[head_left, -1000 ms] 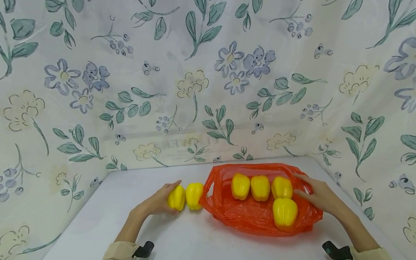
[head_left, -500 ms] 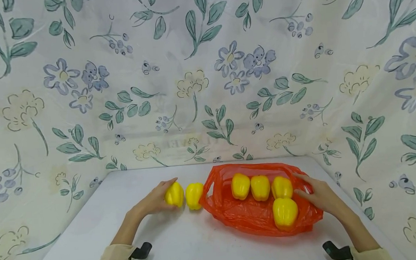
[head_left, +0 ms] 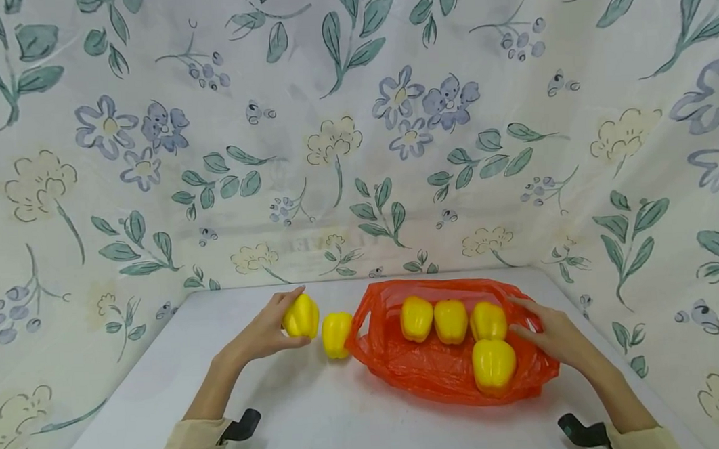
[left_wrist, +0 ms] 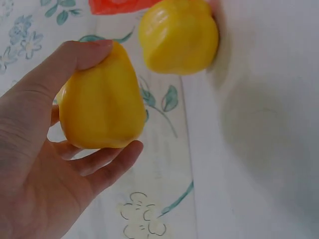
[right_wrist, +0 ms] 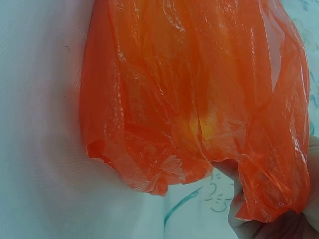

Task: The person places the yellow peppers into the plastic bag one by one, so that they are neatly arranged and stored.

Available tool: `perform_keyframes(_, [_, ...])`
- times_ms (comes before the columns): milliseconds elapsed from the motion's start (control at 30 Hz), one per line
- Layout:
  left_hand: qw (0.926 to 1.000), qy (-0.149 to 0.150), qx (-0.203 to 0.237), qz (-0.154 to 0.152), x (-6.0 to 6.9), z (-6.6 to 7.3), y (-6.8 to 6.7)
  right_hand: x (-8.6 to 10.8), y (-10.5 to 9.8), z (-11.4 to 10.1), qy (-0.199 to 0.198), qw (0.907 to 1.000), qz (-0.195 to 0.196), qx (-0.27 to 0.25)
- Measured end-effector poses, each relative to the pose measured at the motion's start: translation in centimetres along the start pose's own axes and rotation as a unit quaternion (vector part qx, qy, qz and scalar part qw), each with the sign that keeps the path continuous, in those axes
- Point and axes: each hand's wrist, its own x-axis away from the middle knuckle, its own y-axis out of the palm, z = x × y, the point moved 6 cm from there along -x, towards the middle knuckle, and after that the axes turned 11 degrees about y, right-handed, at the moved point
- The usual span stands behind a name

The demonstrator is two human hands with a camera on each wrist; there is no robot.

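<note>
A yellow bell pepper (head_left: 302, 317) is held by my left hand (head_left: 262, 337), thumb on one side and fingers on the other, raised above the table. The left wrist view shows the same pepper (left_wrist: 102, 102) gripped along its sides. A second yellow pepper (head_left: 337, 335) stands on the table between that hand and a red plastic bag (head_left: 413, 377). Several yellow peppers (head_left: 450, 321) sit on or in the spread bag. At the bag's right side, my right hand (head_left: 551, 336) grips its edge; in the right wrist view bunched film (right_wrist: 274, 184) lies between thumb and fingers.
The white table (head_left: 346, 428) ends at a floral-patterned curtain (head_left: 358, 204) at the back and sides. A black camera mount (head_left: 240, 426) sits at the left wrist and another mount (head_left: 580, 433) at the right wrist.
My left hand has lifted its pepper off the table, up and slightly left, away from the standing one. The right hand and the bag have stayed in place.
</note>
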Motion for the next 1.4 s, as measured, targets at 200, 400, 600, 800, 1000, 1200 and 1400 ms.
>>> perform_keyframes(200, [0.9993,0.028,0.006,0.022,-0.5,1.8,-1.0,0.0,-0.1,-0.1,0.001,1.0,0.0,-0.002])
perform_keyframes(400, [0.9979,0.053,0.014,0.035,-1.1,3.6,-1.6,0.0,-0.1,-0.1,-0.005,1.0,0.003,-0.004])
perform_keyframes(600, [0.9956,0.083,0.025,0.036,-1.7,5.8,-1.7,0.0,-0.1,-0.1,-0.004,1.0,0.003,-0.003])
perform_keyframes(800, [0.9948,0.095,0.026,0.023,-2.4,7.7,-1.1,0.1,-0.1,-0.1,0.0,1.0,0.0,0.0])
perform_keyframes(1000, [0.9927,0.115,0.037,0.007,-3.6,9.5,0.0,0.1,0.0,0.0,0.004,1.0,-0.002,-0.002])
perform_keyframes(1200, [0.9902,0.128,0.053,-0.016,-4.8,11.1,1.4,0.0,-0.1,0.0,-0.001,1.0,0.004,0.003])
perform_keyframes(1400, [0.9852,0.154,0.062,-0.041,-5.9,12.7,3.0,0.0,-0.1,-0.1,-0.003,1.0,0.004,0.003])
